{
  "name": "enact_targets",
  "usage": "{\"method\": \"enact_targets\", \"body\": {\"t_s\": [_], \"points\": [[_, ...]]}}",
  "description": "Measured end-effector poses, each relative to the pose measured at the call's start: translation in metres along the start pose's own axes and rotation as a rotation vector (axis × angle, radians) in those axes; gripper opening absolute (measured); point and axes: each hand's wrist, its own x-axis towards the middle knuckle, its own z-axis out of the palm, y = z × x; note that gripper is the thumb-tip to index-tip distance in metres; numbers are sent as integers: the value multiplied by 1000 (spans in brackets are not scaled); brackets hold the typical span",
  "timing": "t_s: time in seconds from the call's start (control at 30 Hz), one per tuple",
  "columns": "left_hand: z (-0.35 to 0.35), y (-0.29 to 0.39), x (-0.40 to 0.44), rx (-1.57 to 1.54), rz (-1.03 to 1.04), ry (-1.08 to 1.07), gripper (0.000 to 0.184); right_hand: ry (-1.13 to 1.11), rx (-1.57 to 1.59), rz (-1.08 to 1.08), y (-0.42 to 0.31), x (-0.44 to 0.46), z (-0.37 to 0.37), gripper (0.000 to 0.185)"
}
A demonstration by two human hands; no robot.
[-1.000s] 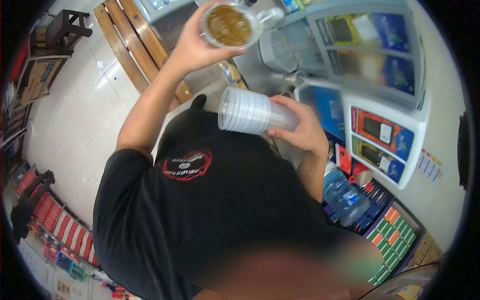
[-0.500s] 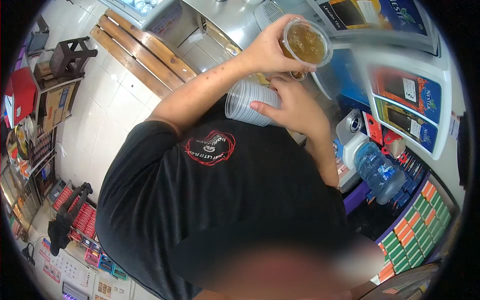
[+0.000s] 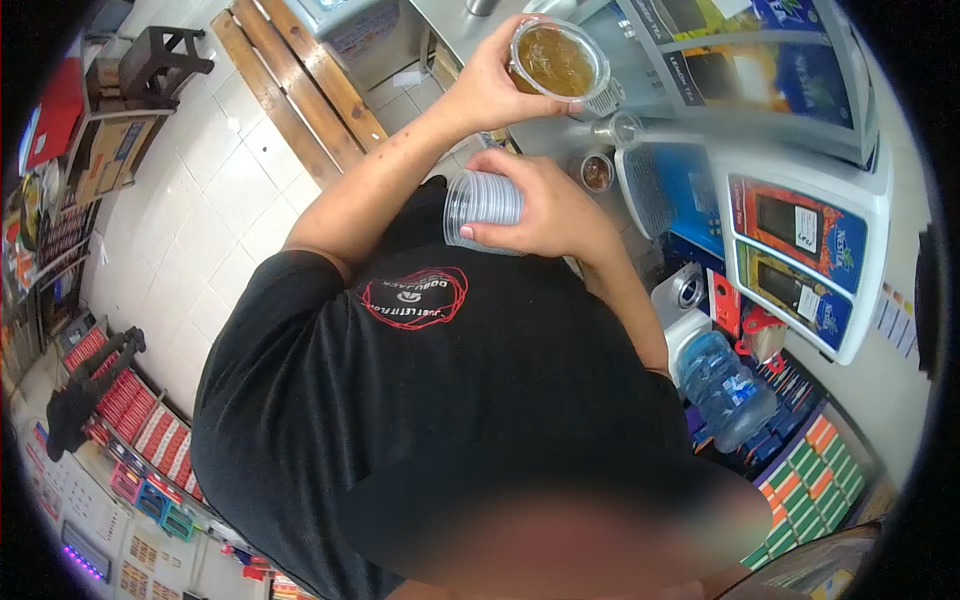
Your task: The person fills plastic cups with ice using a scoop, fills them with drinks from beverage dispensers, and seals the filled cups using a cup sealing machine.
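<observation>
My left hand, raised at the upper middle, is wrapped round a clear cup of amber drink. The cup's open top faces the camera. Below it, my right hand grips a stack of nested clear plastic cups lying on its side against my black shirt. Their open rims point left. Just right of my right hand stands a small cup with dark brown contents, and a clear cup-like piece is beside the dispenser. The two hands are apart.
Drink dispensers with tea labels stand at right, above a blue water bottle and green-orange boxes. A wooden bench and dark stool are upper left. Shelves with red packages line the lower left.
Since one second ago, the drink cup has moved right; over the last half second it has gone slightly back left. My right hand now sits farther along the stack. The camera view has shifted.
</observation>
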Motion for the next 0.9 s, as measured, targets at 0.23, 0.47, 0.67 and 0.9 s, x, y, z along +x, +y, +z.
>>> {"method": "enact_targets", "body": {"t_s": [0.23,0.47,0.67,0.9], "points": [[-4,0,-22,62,-12,89,89,-135,66,80,2,2,-12,66],[10,-17,-23,5,15,102,85,-94,62,9,8,-3,-19,74],[17,-24,-16,-1,-34,95,84,-179,16,-65,26,-2,-29,66],[13,-25,-10,48,-98,59,81,-223,142,-121,41,-12,-33,52]]}}
